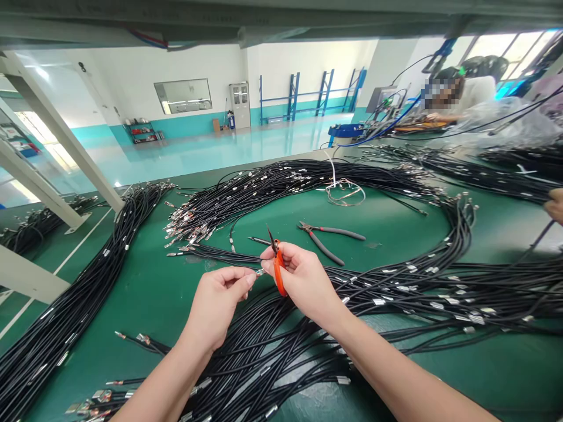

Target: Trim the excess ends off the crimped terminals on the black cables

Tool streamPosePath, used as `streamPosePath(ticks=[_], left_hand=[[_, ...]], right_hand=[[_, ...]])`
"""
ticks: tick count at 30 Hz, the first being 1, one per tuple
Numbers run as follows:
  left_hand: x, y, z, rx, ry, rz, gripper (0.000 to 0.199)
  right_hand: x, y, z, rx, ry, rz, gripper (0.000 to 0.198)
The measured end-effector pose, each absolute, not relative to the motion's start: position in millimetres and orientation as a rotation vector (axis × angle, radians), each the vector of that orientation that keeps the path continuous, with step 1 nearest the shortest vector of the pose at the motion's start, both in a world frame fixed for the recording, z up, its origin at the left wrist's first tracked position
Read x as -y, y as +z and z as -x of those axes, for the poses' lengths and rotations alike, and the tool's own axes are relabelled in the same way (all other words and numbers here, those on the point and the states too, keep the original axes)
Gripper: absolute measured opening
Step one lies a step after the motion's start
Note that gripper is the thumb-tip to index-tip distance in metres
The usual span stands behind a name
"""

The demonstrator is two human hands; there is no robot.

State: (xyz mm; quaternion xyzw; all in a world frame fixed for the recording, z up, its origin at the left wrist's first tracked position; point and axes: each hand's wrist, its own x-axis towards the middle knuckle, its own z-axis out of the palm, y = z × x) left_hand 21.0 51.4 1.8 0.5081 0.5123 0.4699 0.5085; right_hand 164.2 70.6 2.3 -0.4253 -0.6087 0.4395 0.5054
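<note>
My left hand (222, 296) is closed in a pinch on a small silvery connector (260, 272), most of it covered by my fingers. Whether a cable runs from it cannot be seen. Close beside it, my right hand (305, 278) is closed around orange-handled scissors (280, 271), their dark blades pointing up and away. The fingertips of my right hand come right up to the connector. Below both hands lies a thick bundle of black cables (250, 334) with silvery labels. Beyond them, grey-handled cutting pliers (325, 234) rest with their handles spread on the green table (272, 217).
Another cable bundle (101, 264) runs down the left side, near white frame posts (79, 135). A curved bundle (264, 176) with metal ends lies behind the pliers, beside a loose thin wire coil (345, 192). A person (472, 97) sits at the back right; another hand (555, 205) shows at the right edge.
</note>
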Motion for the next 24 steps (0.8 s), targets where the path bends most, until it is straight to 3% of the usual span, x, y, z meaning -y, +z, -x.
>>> streamPosePath(ticks=[12,24], left_hand=[[-54.1,-5.0,-21.5,-1.195,1.144,-1.023,0.019],[-53.0,-5.9,-20.5,-1.205,1.168,-1.209,0.02]], right_hand=[[-71.8,-1.6,-160.8,1.478,1.056,1.01,0.005],[-76.0,-4.8,-162.4,1.47,1.024,0.94,0.008]])
